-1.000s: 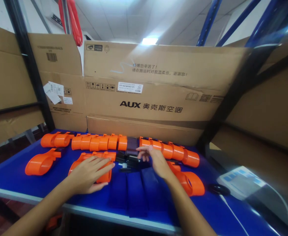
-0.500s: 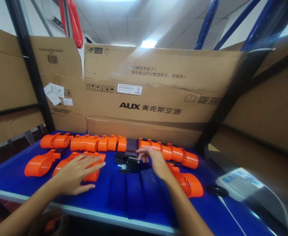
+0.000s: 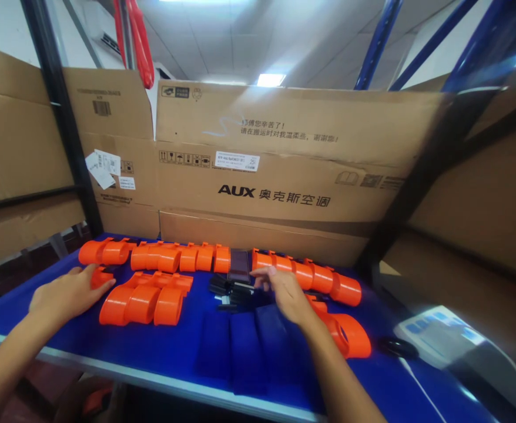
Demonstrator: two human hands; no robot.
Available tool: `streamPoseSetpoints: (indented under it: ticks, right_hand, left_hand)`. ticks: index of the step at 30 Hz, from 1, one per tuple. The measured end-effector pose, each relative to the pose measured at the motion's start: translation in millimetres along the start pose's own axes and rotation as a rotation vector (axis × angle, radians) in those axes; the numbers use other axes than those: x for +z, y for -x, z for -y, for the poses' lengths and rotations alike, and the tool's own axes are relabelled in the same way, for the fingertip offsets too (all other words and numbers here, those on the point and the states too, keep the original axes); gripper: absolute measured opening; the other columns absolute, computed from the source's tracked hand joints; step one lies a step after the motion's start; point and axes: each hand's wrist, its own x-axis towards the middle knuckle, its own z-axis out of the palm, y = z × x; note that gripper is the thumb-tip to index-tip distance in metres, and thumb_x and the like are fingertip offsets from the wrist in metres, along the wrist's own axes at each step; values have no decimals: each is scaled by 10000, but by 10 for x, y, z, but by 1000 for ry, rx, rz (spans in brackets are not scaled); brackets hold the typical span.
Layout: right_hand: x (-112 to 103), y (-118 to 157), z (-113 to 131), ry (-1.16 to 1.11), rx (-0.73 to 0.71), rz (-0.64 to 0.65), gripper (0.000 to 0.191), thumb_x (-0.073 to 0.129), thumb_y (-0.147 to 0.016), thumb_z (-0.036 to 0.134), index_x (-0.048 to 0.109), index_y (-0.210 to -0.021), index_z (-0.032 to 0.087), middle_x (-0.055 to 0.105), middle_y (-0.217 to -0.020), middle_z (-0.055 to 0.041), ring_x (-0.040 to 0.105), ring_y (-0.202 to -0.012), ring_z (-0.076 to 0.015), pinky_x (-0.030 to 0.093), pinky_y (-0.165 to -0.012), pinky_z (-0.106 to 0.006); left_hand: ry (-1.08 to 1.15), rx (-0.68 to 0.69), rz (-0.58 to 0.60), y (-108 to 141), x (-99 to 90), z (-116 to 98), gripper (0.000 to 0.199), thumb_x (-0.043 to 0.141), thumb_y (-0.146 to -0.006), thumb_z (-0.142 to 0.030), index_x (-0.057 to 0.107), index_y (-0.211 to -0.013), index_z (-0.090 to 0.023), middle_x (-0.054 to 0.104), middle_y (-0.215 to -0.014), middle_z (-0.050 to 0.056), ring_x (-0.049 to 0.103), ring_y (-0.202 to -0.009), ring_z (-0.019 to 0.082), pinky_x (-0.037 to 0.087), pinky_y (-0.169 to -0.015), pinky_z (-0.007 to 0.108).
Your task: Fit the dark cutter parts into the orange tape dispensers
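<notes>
At the left of the blue table my left hand [image 3: 66,294] is closed over an orange looped band [image 3: 103,277]; most of the band is hidden behind my fingers. My right hand [image 3: 280,291] hovers at the small pile of black parts [image 3: 229,291], its fingers loosely bent and apart, with nothing plainly held. Between the hands lie several orange looped bands [image 3: 141,302] side by side. Dark blue folded strips [image 3: 249,346] lie below my right hand. Just beyond its fingertips stands a dark brown flat case or block [image 3: 239,264].
A back row of orange loops [image 3: 156,257] runs along the cardboard wall [image 3: 275,194]. More orange loops [image 3: 346,335] lie beside my right forearm. Farther right are a black mouse-like object [image 3: 398,347] and a white-and-blue device [image 3: 443,332] with cables. Dark posts flank the table.
My left hand has moved left, off the middle group of orange bands, onto the single band at the far left. My right hand stays by the black parts. The view has shifted slightly.
</notes>
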Motion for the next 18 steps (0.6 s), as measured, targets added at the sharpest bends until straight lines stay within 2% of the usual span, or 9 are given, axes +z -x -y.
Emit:
streamPoseSetpoints:
  ticks: [3, 5, 8, 11, 15, 18]
  right_hand:
    - [4, 5, 3, 16, -10, 13, 639, 294, -1045, 591, 753, -1088, 148, 732, -798, -88, 609, -692, -203, 472, -658, -320]
    - [10, 10, -2, 16, -15, 12, 638, 285, -1049, 582, 752, -1083, 149, 734, -799, -88, 611, -691, -201, 476, -657, -317]
    - [23, 19, 0, 22, -24, 19, 621, 287, -1054, 567, 752, -1053, 156, 733, -802, -86, 619, -698, -200, 481, -667, -314]
    - [40, 29, 19, 49, -31, 32, 587, 311, -1057, 545, 751, -976, 164, 730, -811, -83, 634, -720, -200, 483, -686, -310]
    - [68, 18, 44, 74, -41, 39, 533, 360, -1055, 511, 738, -888, 175, 717, -786, -67, 654, -758, -206, 487, -735, -315]
    - [110, -15, 27, 47, -19, 28, 421, 452, -1032, 489, 741, -996, 185, 722, -809, -54, 661, -787, -210, 495, -765, -322]
  left_hand:
    - [-67, 64, 139, 48, 38, -151, 561, 512, -865, -598, 617, -1279, -234, 714, -1052, 146, 696, -850, 363, 461, -754, 408]
    - [-106, 115, 110, 63, -38, -255, 510, 493, -884, -528, 602, -1279, -223, 712, -987, 138, 692, -817, 369, 470, -720, 412]
    - [-215, 145, -8, 67, -312, -388, 440, 443, -907, -435, 584, -1264, -220, 690, -959, 132, 673, -824, 363, 489, -703, 424]
    - [-237, 209, -183, 83, -710, -600, 365, 416, -916, -387, 599, -1195, -238, 651, -1028, 133, 633, -939, 368, 508, -728, 443]
    - [-108, 291, -372, 150, -1156, -1112, 316, 425, -944, -381, 627, -1143, -242, 622, -1062, 125, 589, -997, 350, 518, -788, 480]
    - [51, 407, -463, 225, -1244, -1572, 319, 465, -959, -412, 635, -1156, -228, 629, -1139, 121, 581, -1054, 326, 519, -851, 461]
